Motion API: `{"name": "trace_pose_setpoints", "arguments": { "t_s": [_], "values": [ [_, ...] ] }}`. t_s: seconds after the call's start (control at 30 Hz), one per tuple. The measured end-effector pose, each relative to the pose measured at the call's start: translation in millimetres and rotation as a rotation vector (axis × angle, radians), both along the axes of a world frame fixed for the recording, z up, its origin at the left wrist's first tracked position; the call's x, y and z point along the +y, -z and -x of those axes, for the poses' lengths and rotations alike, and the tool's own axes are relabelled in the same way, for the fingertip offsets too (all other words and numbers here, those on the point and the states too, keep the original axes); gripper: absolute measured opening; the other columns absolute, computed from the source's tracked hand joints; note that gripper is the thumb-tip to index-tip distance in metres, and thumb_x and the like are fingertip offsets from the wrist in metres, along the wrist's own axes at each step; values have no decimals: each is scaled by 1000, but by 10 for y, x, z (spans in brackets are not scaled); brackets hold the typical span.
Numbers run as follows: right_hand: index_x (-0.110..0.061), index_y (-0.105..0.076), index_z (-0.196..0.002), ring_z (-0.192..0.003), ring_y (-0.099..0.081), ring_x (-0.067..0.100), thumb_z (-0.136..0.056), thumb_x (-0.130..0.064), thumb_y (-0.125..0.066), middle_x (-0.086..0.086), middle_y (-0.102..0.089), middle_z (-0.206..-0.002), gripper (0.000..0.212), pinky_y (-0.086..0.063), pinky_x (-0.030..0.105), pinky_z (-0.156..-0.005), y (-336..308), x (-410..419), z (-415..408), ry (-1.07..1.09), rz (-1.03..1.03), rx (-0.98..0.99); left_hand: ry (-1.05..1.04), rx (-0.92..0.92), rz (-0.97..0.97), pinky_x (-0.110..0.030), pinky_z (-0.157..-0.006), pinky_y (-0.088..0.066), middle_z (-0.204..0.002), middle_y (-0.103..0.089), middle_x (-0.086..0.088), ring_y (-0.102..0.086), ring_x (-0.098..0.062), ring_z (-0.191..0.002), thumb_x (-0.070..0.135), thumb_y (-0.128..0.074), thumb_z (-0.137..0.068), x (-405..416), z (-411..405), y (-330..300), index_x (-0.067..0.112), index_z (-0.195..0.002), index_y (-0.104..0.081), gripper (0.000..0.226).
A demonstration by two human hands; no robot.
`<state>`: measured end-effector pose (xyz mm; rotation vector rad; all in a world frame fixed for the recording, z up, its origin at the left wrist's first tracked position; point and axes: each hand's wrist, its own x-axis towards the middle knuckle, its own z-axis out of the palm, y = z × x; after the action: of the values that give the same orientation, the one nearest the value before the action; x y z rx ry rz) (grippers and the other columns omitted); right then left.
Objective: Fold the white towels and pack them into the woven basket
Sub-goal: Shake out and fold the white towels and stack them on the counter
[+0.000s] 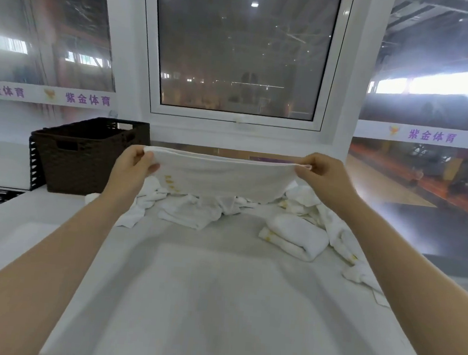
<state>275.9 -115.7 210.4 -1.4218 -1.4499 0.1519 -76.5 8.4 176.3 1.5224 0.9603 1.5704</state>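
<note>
White table [216, 303] — left hand [133, 165], right hand [322, 175] pinch towel [224, 176] aloft.

Open white tabletop [216, 303] across lower centre. Blocked beyond by loose towel pile [196, 210], folded towel [295, 236] right, woven basket [87, 153] upper left.

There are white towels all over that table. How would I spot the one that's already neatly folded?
Start at the big window and drop to the white table below it. Past the towel held up between the two hands lies a rumpled heap of towels. The folded towel sits at the heap's right side: a compact, smooth bundle with yellow marks at its left end, where its neighbours are crumpled and loose.
</note>
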Motion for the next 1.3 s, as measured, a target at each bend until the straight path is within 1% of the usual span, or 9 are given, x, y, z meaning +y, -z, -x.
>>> {"name": "trace_pose_setpoints", "arguments": {
  "t_s": [0.2,0.33,0.43,0.53,0.67,0.77,0.93,1.13,1.3],
  "values": [
    [-10,-75,-90,-91,-70,24,-88,-14,-71,5,-75,-90,6,-58,35,-87,480,-359,-55,-249,483,-72,135,249,156,-37,-93,-54,-93,-60,-10,-62,-23,-93,12,-52,-100,-373,357,859,3,-95,-62,15],
    [-15,-77,-95,-89,-72,20,-89,-18,-70,5,-75,-91,9,-58,31,-82,671,-591,-12,-410,845,-171,177,453,250,-39,-90,-54,-90,-68,-5,-65,-20,-87,18,-53,-100,-667,628,1315,16,-91,-67,17],
    [-11,-77,-97,-90,-73,25,-90,-14,-69,9,-75,-94,11,-59,37,-84,739,-695,10,-486,1001,-152,277,467,303,-34,-86,-47,-87,-68,-1,-65,-18,-84,28,-60,-96,-869,801,1456,20,-86,-68,15],
    [-10,-76,-98,-86,-72,26,-90,-13,-69,11,-75,-93,11,-58,36,-80,803,-721,19,-555,1098,-170,377,438,341,-29,-81,-46,-85,-63,-4,-60,-17,-81,47,-64,-76,-981,888,1540,14,-86,-67,35],
    [-14,-76,-90,-67,-62,19,-89,-16,-71,2,-67,-73,6,-49,29,-63,911,-626,-7,-549,1048,-158,406,376,360,-21,-74,-50,-86,-63,-6,-60,-18,-82,53,-73,-65,-926,904,1599,11,-88,-68,48],
    [-19,-77,-92,-63,-53,15,-90,-22,-69,3,-63,-71,9,-45,25,-62,964,-447,-86,-471,885,-129,357,322,356,-27,-81,-49,-89,-66,-4,-62,-17,-86,65,-74,-64,-753,851,1551,16,-88,-69,55],
    [-14,-74,-101,-83,-68,13,-95,-16,-62,1,-75,-98,14,-54,22,-74,1096,-25,-159,-333,632,106,183,274,338,-34,-84,-49,-89,-65,-1,-61,-15,-85,25,-52,-100,-306,554,1462,12,-93,-64,19],
    [-17,-68,-103,-79,-65,12,-100,-17,-50,4,-69,-97,18,-56,26,-63,1427,539,-152,-110,526,256,-64,469,330,-33,-71,-41,-85,-56,-2,-52,-16,-78,34,-45,-98,271,109,1481,18,-93,-58,22],
    [-27,-62,-101,-65,-55,19,-100,-25,-43,5,-63,-90,19,-40,26,-55,1824,889,-138,128,588,102,-150,725,347,-31,-61,-36,-84,-57,-2,-53,-19,-77,32,-38,-102,594,-144,1705,15,-92,-51,24]
  ]
}}
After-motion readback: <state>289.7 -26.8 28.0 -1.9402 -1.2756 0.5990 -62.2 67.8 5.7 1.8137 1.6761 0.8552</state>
